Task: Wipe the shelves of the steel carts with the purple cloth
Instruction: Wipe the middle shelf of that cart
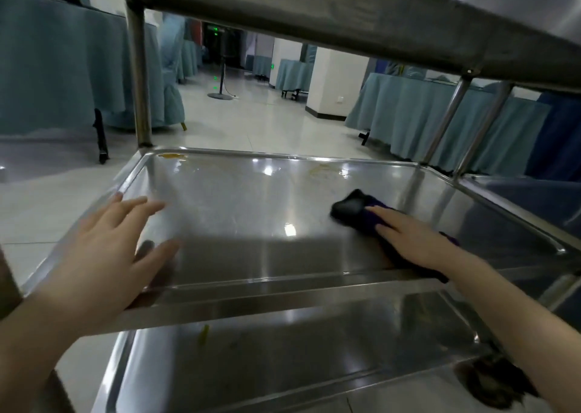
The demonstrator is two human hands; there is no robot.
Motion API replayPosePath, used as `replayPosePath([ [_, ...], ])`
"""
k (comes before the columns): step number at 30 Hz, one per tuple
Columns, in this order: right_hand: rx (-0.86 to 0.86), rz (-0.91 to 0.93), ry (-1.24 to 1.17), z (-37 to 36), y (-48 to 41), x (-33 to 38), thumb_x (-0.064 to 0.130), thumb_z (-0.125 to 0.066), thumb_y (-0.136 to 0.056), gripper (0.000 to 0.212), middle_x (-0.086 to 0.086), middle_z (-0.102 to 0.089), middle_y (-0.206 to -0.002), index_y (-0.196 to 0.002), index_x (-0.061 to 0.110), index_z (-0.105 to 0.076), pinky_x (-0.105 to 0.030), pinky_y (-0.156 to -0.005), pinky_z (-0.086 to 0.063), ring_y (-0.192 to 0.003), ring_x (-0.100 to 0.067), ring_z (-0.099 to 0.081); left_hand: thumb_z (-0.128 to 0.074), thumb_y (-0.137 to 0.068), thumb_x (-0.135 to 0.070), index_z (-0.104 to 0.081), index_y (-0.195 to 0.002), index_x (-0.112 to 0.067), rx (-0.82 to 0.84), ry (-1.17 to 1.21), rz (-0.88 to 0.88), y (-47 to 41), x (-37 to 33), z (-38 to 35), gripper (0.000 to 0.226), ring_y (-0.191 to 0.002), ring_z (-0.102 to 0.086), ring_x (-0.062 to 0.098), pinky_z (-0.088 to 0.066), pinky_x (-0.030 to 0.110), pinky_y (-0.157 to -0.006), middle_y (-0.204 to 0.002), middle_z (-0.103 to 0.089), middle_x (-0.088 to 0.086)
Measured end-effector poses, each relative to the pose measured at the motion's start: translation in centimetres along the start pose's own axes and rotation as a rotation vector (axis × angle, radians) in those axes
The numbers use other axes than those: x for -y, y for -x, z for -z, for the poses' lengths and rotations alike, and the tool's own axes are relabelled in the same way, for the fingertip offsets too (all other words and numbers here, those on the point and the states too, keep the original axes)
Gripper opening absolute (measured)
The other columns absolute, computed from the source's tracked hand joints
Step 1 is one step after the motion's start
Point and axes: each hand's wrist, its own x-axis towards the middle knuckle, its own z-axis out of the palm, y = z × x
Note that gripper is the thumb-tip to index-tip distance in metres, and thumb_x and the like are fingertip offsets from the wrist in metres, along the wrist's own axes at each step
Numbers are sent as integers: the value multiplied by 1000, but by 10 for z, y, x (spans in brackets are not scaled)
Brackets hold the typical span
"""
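The middle shelf (pixel 239 205) of a steel cart fills the view, shiny, with yellowish stains (pixel 171 156) near its far rim. My right hand (pixel 412 239) presses flat on the purple cloth (pixel 355 209), which lies bunched on the right part of this shelf. My left hand (pixel 110 242) rests with spread fingers over the shelf's left front corner, thumb on the surface. The top shelf (pixel 345 10) hangs overhead. The bottom shelf (pixel 283 349) shows below, with a small yellow scrap (pixel 203 334) on it.
Steel posts (pixel 138 76) stand at the cart's corners. A second cart's posts (pixel 481 129) adjoin at right. Tables draped in teal cloth (pixel 440 113) line both sides of a tiled floor. A white pillar (pixel 336 82) and a stand's base (pixel 220 95) are farther off.
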Motion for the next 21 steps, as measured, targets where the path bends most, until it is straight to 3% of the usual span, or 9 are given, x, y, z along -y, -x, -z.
replayPosePath([
  [2, 6, -170, 3, 12, -6, -27, 29, -37, -104, 46, -5, -33, -155, -149, 26, -33, -30, -111, -22, -138, -24, -34, -49, -81, -55, -47, -138, -19, 14, -65, 76, 0, 7, 4, 67, -130, -40, 35, -33, 51, -107, -138, -49, 14],
  [4, 22, -184, 45, 8, -11, -19, 32, -37, -104, 47, -1, -29, -157, -150, 28, -31, -29, -112, -20, -141, -23, -30, -53, -85, -51, -41, -142, -16, 23, -117, 121, 0, 5, 2, 68, -125, -43, 38, -38, 50, -102, -139, -45, 19],
  [8, -35, 177, 119, -28, -5, 79, 40, -39, -101, 48, 11, -29, -156, -148, 37, -31, -31, -115, -23, -143, -12, -26, -48, -90, -45, -31, -147, -16, -14, 48, 222, 1, -4, -1, 66, -123, -40, 42, -35, 53, -98, -139, -41, 22],
  [12, 1, 568, 105, -72, 0, 198, 45, -36, -100, 48, 16, -26, -156, -147, 41, -28, -44, -116, -21, -144, -10, -22, -41, -94, -45, -30, -148, -19, -9, -8, 221, -4, 0, 0, 61, -132, -37, 34, -31, 44, -105, -146, -40, 15],
  [15, 90, 705, 24, -79, -3, 219, 41, -34, -101, 47, 15, -26, -157, -147, 41, -27, -45, -115, -18, -144, -10, -20, -38, -94, -48, -31, -148, -22, -29, 52, 252, -7, 4, 2, 60, -132, -38, 33, -30, 42, -105, -145, -42, 15],
  [18, 136, 635, -40, -60, -26, 172, 38, -39, -101, 47, 11, -29, -156, -148, 37, -31, -33, -115, -22, -143, -11, -26, -35, -92, -54, -29, -148, -28, -39, 46, 256, -7, 9, 1, 62, -128, -41, 37, -32, 47, -103, -141, -45, 17],
  [21, 75, 318, 0, -34, -60, 89, 33, -40, -103, 47, 5, -32, -155, -149, 32, -32, -30, -114, -22, -141, -16, -32, -23, -80, -66, -29, -147, -29, -38, -9, 249, -6, 10, 0, 77, -121, -46, 39, -36, 49, -99, -138, -49, 16],
])
